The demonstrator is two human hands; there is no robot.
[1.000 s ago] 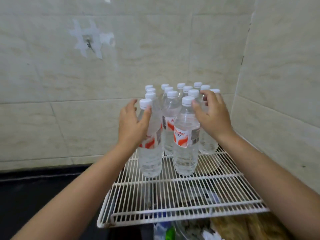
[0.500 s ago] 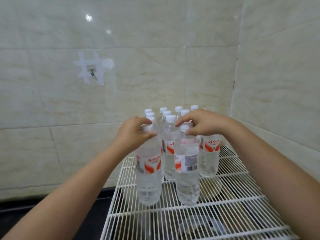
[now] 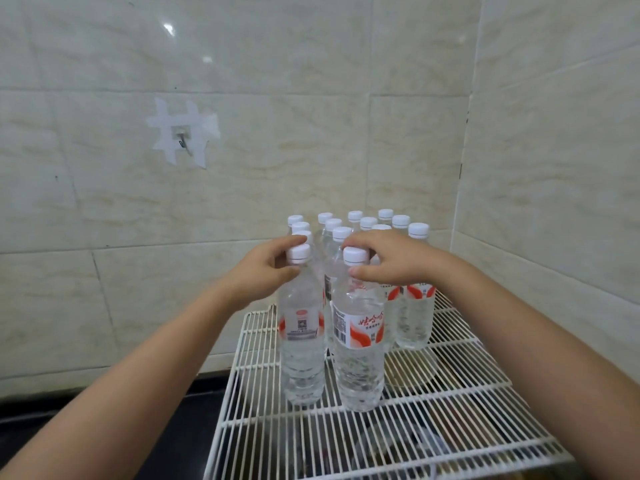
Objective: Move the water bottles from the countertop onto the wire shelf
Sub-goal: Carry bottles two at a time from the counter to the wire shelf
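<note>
Two clear plastic water bottles with white screw caps and red-and-white labels stand upright at the front of a white wire shelf point(image 3: 450, 414), side by side and just apart, ahead of a tight cluster of like bottles point(image 3: 414, 306) set toward the tiled corner. The left hand point(image 3: 266, 271) has its fingers curled round the neck of the left front bottle point(image 3: 302, 344), just under the cap; the right hand point(image 3: 391, 261) pinches the neck of the right front bottle point(image 3: 358, 355), thumb in front below the cap and fingers arched over behind it. Both bottles appear full, so each is likely fairly heavy for its size, with thin walls that would give under a squeeze at the labelled middle. The stiffer neck and cap ring offer the surer hold; the smooth, ribbed body may slip. The wire rods give narrow footing, so a base set down crooked could rock and tip its neighbours. A dark countertop point(image 3: 104, 427) lies at lower left; no bottles show on it in this view.
</note>
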